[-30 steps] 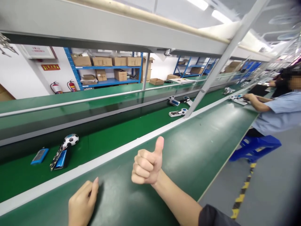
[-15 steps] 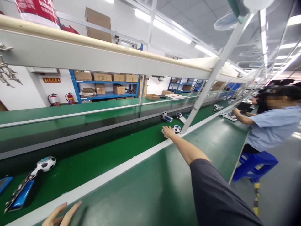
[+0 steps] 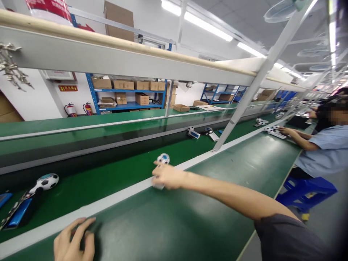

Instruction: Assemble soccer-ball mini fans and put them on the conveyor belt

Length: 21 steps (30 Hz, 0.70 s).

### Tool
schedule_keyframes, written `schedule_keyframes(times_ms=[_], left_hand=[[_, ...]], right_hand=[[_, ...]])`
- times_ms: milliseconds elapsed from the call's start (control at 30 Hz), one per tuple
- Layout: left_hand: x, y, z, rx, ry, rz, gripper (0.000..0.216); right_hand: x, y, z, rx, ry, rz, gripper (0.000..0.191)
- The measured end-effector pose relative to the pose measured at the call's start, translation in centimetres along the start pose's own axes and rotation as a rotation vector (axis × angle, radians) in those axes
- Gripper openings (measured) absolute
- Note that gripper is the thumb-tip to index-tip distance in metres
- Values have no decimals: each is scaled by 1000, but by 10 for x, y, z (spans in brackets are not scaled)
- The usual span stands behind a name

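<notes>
My right hand [image 3: 167, 176] is closed around a white toy with a football-patterned head [image 3: 163, 158], holding it over the white strip at the near edge of the green conveyor belt [image 3: 114, 174]. My left hand [image 3: 73, 241] lies on the green worktable [image 3: 174, 224] at the bottom left, fingers loosely curled with nothing visible in them. Another football toy [image 3: 43, 182] with a blue part lies on the belt at the far left.
Two more toys [image 3: 192, 132] lie farther along the belt. A slanted white frame post [image 3: 244, 105] rises from the table edge. A co-worker in a light blue shirt [image 3: 323, 152] sits at right on a blue stool [image 3: 310, 190]. Shelves with cardboard boxes [image 3: 127, 92] stand behind.
My right hand has drawn back from the far reach on the belt, bringing the football toy toward me to the table edge. My left hand has slid slightly onto the table.
</notes>
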<state>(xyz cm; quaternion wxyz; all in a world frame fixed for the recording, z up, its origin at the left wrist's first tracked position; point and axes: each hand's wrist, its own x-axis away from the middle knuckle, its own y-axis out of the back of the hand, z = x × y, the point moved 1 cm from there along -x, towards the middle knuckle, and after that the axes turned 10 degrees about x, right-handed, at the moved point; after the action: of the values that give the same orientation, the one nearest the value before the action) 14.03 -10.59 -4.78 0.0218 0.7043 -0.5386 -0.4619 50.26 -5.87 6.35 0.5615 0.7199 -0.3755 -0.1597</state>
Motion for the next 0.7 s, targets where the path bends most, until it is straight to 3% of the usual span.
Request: schedule_keyframes(times_ms=[67,133,233,300,400,433,567,700], left_hand=[[-6,2,-15,46,137,74,34],[-10,3,-37,234,427,270,45],[-13,-1,-75,788,976,569,65],[-18,-7,-93,1164,1206,597,69],[-35,-12,-97,1253,1196,311,53],[-40,-14,-96,1236,1169,287,48],[-55,-18,-91,1240,1165,288,37],[-59,-27,-92,1316,1296,305,34]], right_hand=[[-14,13,70,141,395,-294,25],[-20,25,122,156,591,-491,25],[-24,42,157,161,634,-655,28],[-26,47,163,175,612,-717,26],[-29,49,167,178,629,-740,21],[-28,50,169,175,638,-739,19],[-21,55,173,199,637,-732,17],[-15,62,168,239,610,-719,18]])
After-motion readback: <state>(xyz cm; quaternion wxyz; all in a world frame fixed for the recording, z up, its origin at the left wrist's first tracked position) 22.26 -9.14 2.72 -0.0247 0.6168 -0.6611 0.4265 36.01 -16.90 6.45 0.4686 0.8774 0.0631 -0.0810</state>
